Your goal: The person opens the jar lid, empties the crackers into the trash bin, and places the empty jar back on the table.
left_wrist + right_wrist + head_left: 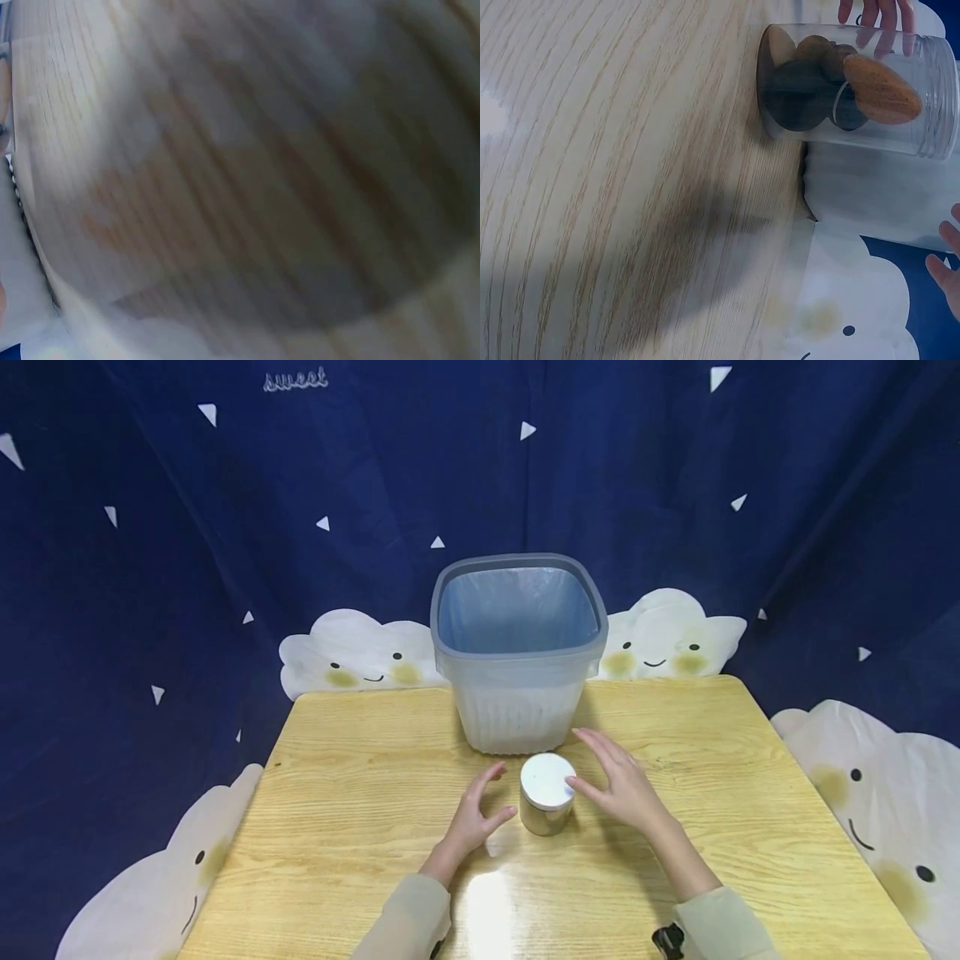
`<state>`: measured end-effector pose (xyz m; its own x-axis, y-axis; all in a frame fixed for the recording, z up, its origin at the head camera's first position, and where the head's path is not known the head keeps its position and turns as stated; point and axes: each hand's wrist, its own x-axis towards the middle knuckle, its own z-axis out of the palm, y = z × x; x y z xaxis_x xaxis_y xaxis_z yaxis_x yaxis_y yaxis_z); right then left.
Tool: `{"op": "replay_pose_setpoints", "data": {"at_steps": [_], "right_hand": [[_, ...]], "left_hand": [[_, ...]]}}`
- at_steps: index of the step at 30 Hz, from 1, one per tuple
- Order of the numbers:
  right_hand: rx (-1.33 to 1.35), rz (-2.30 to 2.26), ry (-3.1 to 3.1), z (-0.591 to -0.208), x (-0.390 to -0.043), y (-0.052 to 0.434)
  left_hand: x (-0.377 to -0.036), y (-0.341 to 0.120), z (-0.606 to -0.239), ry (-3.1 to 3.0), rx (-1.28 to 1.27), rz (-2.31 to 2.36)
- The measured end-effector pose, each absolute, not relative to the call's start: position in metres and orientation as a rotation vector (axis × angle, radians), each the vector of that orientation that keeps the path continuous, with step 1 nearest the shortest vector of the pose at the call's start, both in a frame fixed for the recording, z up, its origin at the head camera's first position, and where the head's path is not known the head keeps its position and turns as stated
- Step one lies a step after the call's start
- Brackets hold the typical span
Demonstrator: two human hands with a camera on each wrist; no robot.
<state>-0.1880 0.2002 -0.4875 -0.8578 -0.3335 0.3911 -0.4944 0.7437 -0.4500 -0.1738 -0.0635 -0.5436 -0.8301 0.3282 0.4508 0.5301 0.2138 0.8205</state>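
Observation:
A clear jar (847,90) with a white lid (546,780) stands upright on the wooden table between the two hands. Through its wall, the right wrist view shows several smooth dark, brown and orange stone-like pieces (885,90). My left hand (470,817) is at the jar's left, thumb and fingers spread, with a gap to the wall. On the other side, my right hand (621,783) has its fingers extended, and its thumb tip overlaps the lid's right edge in the head view. The left wrist view is mostly blurred wood grain.
Directly behind the jar stands a tall translucent bin (517,693) with a grey-blue rim. The wooden tabletop (360,777) extends to both sides. A dark blue curtain (375,468) with white triangles and cloud faces surrounds the table.

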Motion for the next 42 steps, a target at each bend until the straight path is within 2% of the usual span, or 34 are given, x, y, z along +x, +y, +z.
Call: {"op": "replay_pose_setpoints", "data": {"at_steps": [15,42], "right_hand": [[0.739,0.778,-2.685,-0.490,-0.186,0.192],[0.807,0.709,-2.744,-0.495,-0.183,0.180]], "left_hand": [[-0.174,-0.058,-0.544,-2.331,-0.854,-1.831],[-0.175,-0.044,-0.542,-2.510,-0.820,-1.821]]}}
